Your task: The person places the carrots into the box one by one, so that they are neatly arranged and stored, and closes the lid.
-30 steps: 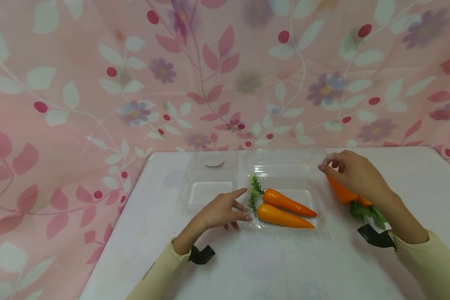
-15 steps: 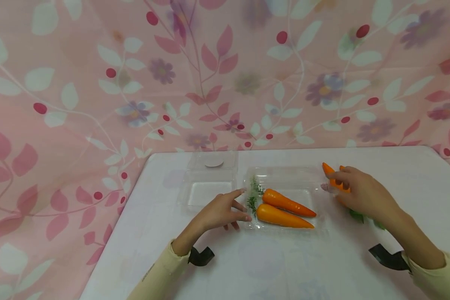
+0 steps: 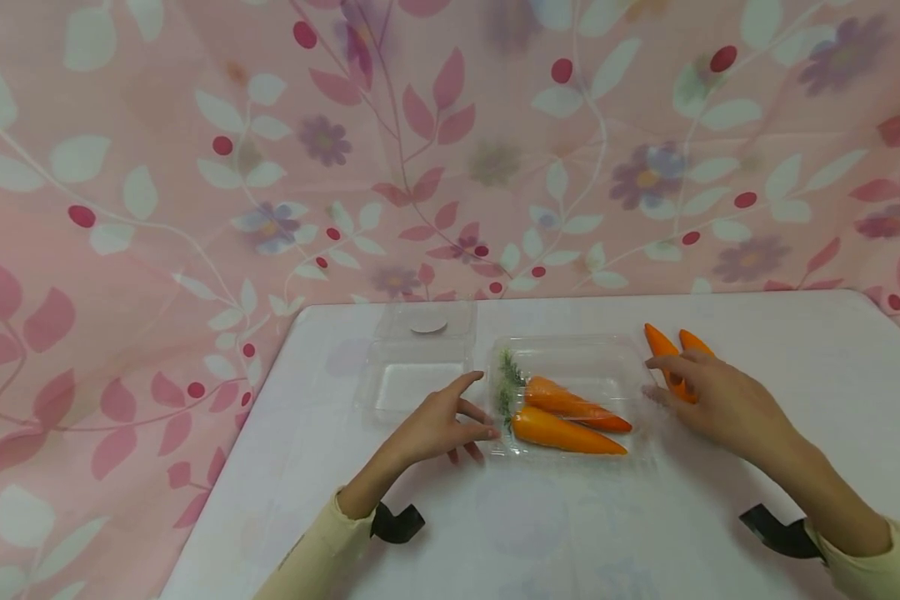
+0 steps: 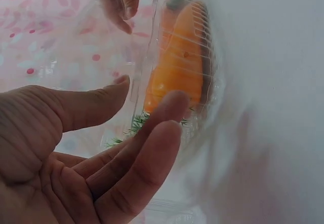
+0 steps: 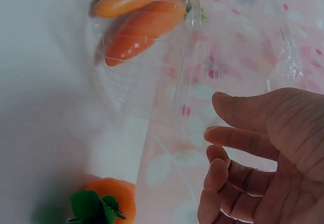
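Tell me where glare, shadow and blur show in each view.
Head: small glints on the clear box around the carrots, soft shadow on the white table; left wrist: pale streaks along the box's ridges, a faint shadow on the table; right wrist: white glints over a carrot, dark green blur beside the leaves.

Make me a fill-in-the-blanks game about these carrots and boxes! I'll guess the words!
1. The number of carrots in the big box is ____.
2. In the head view, the small box is to the ____ of the big box.
3. The hand nearest the loose carrots is the ____ one.
4. The backdrop is mostly ____.

Missing words: two, left, right, pink.
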A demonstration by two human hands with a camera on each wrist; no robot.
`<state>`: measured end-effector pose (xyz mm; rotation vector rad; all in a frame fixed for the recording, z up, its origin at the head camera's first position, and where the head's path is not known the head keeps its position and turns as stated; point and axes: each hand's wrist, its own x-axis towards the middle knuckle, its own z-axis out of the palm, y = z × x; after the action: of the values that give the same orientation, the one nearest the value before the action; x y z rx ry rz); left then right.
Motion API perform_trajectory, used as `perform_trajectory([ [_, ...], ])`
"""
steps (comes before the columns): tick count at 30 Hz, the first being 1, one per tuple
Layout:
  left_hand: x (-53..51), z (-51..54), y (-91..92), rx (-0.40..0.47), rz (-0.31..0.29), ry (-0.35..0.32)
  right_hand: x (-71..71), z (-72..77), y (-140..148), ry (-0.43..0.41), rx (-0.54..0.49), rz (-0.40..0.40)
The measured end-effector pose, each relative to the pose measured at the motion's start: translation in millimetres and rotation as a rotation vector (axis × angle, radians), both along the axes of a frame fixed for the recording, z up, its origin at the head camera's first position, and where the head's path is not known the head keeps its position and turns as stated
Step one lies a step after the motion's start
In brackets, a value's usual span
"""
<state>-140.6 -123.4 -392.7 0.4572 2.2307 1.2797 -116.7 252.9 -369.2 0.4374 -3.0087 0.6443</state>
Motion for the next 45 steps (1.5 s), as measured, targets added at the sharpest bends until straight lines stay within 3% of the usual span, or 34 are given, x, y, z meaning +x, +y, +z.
perform_trajectory([
  [6,9.7,4.1,-8.1,0.044,0.021,-0.048,5.2,-4.2,-3.8,0.012,-0.007,-0.002],
  [16,24.4,15.2,-7.6,0.186,0.086,-0.278,11.2,-9.5,-5.9,0.014,-0.004,-0.009],
  [20,25.9,14.7,-5.5,0.195,0.108,-0.329,12.6,-11.6,-6.8,0.028,-0.006,-0.006],
  [26,27.7,10.6,-5.1,0.229,0.096,-0.445,15.3,-13.8,-8.1,0.010,0.003,-0.014],
  [31,27.9,11.1,-3.3,0.249,0.106,-0.475,17.3,-16.8,-7.0,0.021,0.012,-0.008],
  [39,31.1,7.9,1.1,0.248,0.129,-0.478,21.4,-21.9,-4.4,0.108,-0.012,0.022],
  [45,32.7,6.0,4.5,0.270,0.178,-0.480,28.9,-21.4,-3.6,0.125,-0.136,-0.019],
])
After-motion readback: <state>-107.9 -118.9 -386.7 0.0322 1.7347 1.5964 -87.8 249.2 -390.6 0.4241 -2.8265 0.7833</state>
